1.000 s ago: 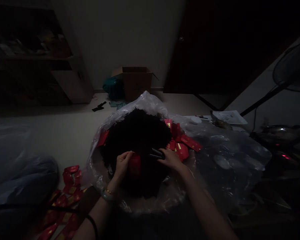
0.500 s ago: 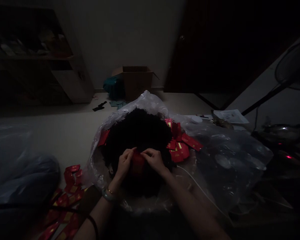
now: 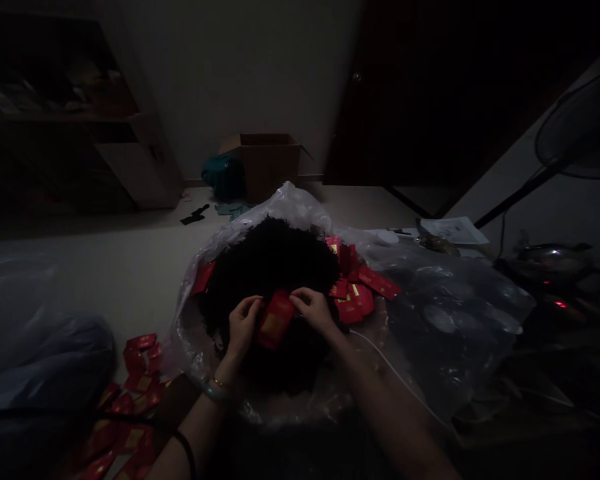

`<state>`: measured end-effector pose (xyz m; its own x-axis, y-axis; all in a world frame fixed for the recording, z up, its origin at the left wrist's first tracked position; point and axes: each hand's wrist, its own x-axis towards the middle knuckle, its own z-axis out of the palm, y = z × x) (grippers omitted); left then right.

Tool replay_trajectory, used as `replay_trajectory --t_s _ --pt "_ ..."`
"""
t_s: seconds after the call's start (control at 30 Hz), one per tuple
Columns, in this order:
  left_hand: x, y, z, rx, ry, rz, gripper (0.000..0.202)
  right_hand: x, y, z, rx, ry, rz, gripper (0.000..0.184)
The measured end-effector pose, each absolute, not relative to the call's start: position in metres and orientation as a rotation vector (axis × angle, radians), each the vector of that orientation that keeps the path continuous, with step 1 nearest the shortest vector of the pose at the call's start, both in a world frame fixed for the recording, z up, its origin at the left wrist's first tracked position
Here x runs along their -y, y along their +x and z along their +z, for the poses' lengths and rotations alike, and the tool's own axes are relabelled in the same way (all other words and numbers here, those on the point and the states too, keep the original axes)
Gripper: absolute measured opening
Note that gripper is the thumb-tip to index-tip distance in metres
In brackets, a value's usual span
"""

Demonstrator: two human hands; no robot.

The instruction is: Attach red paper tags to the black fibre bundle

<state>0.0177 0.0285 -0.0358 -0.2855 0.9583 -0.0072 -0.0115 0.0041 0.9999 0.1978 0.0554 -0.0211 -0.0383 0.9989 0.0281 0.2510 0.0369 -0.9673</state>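
Observation:
A small red packet [image 3: 274,325] with a gold patch hangs tilted over a dark, crinkly heap [image 3: 275,260]. My right hand [image 3: 313,310] pinches it at the upper right corner. Just left of the packet is my left hand [image 3: 244,323], thumb and forefinger pressed together. Whether anything is between those fingertips is too dark to tell. The black heap fills an open clear plastic bag [image 3: 190,347]. More red packets [image 3: 357,300] lie against the heap's right side, and one [image 3: 203,277] at its left.
Several red packets [image 3: 140,380] are scattered at lower left, beside a dark plastic-covered bundle [image 3: 65,360]. A clear plastic sheet [image 3: 450,307] and a white cord [image 3: 390,367] lie at right. Behind stand a cardboard box [image 3: 270,167] and a teal bag [image 3: 223,177]. A fan [image 3: 575,127] is at right.
The red packet has tilted and come into clearer view, its gold patch now showing. My left fingertips have moved from its top edge to its left side. The whole view has shifted slightly.

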Motion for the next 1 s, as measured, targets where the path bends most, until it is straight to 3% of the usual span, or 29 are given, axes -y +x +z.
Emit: replay_trajectory --t_s 0.13,0.3,0.37,0.47,0.57,0.63,0.77,0.93,1.0 --pt "-0.035 0.015 -0.045 -1.442 0.898 1.47 0.039 -0.059 0.183 -0.011 1.063 -1.191 1.281 0.041" --pt "-0.036 0.017 -0.046 -1.323 0.875 1.322 0.046 -0.063 0.159 -0.001 1.141 -0.81 1.602 0.058" --pt "-0.035 0.018 -0.044 -1.296 0.859 1.288 0.05 -0.073 0.179 -0.007 1.173 -1.051 1.388 0.049" --pt "-0.034 0.021 -0.041 -1.269 0.894 1.247 0.052 -0.088 0.236 -0.024 1.434 -1.679 0.778 0.034" --pt "-0.033 0.024 -0.038 -1.232 0.941 1.193 0.053 -0.092 0.282 -0.043 1.658 -2.185 0.393 0.043" --pt "-0.032 0.025 -0.037 -1.222 0.962 1.16 0.054 -0.091 0.294 -0.053 1.754 -2.322 0.324 0.047" --pt "-0.032 0.025 -0.037 -1.251 0.995 1.128 0.051 -0.091 0.293 -0.065 1.779 -2.332 0.315 0.037" --pt "-0.033 0.024 -0.04 -1.259 1.014 1.122 0.05 -0.098 0.3 -0.075 1.655 -2.179 0.355 0.054" --pt "-0.033 0.023 -0.04 -1.267 1.023 1.118 0.048 -0.099 0.305 -0.078 1.613 -2.083 0.388 0.049"
